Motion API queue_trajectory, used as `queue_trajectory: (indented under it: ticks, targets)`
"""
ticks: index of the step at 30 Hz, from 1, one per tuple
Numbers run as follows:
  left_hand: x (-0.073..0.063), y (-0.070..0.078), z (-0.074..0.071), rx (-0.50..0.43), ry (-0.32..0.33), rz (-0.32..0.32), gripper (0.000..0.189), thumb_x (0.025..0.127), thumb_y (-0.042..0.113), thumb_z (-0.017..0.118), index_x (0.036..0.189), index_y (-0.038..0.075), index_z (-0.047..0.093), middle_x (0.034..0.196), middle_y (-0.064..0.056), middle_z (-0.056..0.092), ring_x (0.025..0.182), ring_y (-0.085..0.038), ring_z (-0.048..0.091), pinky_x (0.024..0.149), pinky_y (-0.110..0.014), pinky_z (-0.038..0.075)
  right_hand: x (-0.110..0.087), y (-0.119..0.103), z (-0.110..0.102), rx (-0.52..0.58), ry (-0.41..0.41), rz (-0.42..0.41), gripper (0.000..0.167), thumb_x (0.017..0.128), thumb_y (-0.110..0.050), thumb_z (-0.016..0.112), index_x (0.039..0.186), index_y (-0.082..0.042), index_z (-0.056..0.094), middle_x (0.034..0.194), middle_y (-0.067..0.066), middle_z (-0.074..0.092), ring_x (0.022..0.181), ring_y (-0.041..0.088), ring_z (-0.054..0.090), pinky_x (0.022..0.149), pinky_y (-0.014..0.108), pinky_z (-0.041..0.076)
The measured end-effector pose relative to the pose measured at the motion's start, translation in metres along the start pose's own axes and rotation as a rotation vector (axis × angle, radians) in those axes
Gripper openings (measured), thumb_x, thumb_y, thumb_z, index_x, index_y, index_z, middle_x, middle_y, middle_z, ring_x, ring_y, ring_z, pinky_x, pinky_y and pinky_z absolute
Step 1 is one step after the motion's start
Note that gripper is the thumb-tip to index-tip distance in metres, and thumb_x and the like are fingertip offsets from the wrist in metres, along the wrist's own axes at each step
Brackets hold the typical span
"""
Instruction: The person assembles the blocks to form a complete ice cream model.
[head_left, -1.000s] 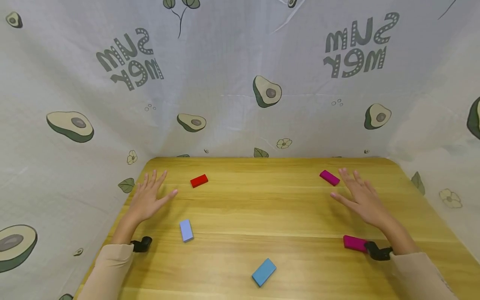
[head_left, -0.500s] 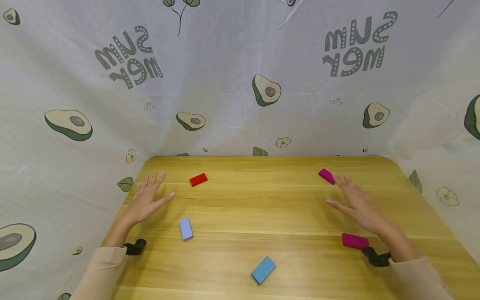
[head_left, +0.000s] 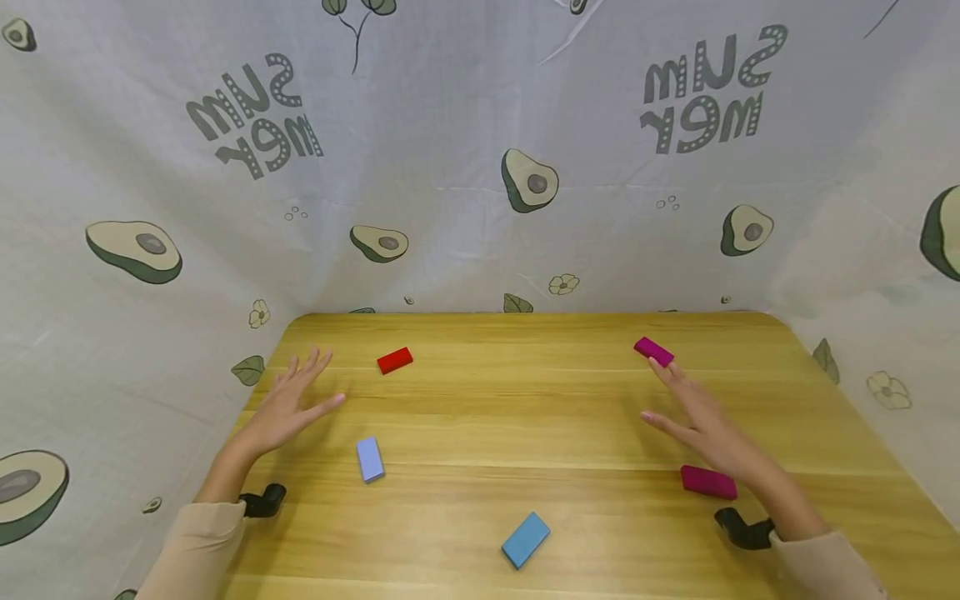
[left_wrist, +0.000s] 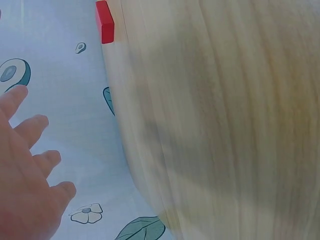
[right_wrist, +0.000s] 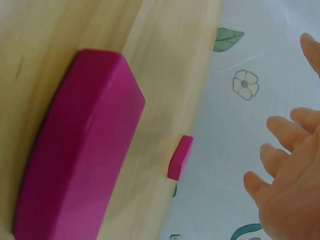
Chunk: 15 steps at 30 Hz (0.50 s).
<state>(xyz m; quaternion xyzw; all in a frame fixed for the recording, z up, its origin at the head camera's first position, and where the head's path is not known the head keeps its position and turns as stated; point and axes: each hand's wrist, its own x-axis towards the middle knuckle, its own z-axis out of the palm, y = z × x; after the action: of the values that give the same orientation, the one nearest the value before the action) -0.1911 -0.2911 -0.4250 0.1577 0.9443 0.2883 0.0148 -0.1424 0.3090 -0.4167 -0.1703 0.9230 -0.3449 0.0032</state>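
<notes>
My left hand (head_left: 283, 414) hovers with fingers spread over the table's left side, holding nothing. To its right lie a red block (head_left: 394, 360) at the back and a lavender block (head_left: 371, 459) nearer me. My right hand (head_left: 708, 425) is over the right side, fingers extended and holding nothing. In the head view its fingertips overlap the near edge of a magenta block (head_left: 654, 351); the right wrist view shows the hand apart from that small far block (right_wrist: 180, 157). Another magenta block (head_left: 708, 482) lies below the right palm, close to the wrist camera. A blue block (head_left: 526, 540) lies front centre.
The wooden table (head_left: 480, 400) is bordered at the back and sides by a white cloth (head_left: 450, 125) printed with avocados and mirrored lettering. Black wrist cameras (head_left: 264, 501) stick out inward from both wrists.
My right hand has moved left and slightly toward me, its fingertips now overlapping the far magenta block in view. My left hand has shifted slightly left and nearer. The blocks stay in place.
</notes>
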Motion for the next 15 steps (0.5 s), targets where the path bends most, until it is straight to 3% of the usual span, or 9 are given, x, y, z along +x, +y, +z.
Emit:
queue_trajectory:
  ticks: [6,11,15]
  targets:
    - [-0.004,0.000,0.001,-0.042,-0.015,0.009,0.081,0.098,0.046,0.061,0.161,0.021,0.016,0.165,-0.016,0.006,0.147,-0.046,-0.009,0.110,-0.073,-0.006,-0.001,-0.003,0.007,0.040,-0.001,-0.037,0.080,0.099,-0.024,0.064,0.161,-0.011,0.015,0.161,0.029,0.007,0.143,0.056,0.008,0.104,0.080,0.010]
    - [-0.007,-0.001,0.004,-0.089,-0.041,0.014,0.079,0.097,0.043,0.063,0.161,0.021,0.020,0.165,-0.014,0.007,0.147,-0.048,-0.004,0.102,-0.083,0.003,-0.003,-0.007,0.011,0.064,-0.010,-0.052,0.077,0.100,-0.023,0.064,0.161,-0.014,0.017,0.162,0.024,0.012,0.145,0.051,0.010,0.104,0.079,0.013]
    - [-0.007,-0.003,0.005,-0.105,-0.058,0.022,0.079,0.098,0.042,0.063,0.160,0.018,0.022,0.165,-0.014,0.008,0.147,-0.050,0.002,0.101,-0.083,0.007,-0.003,-0.012,0.014,0.077,-0.018,-0.048,0.075,0.100,-0.023,0.064,0.161,-0.017,0.020,0.162,0.022,0.015,0.146,0.048,0.011,0.103,0.079,0.014]
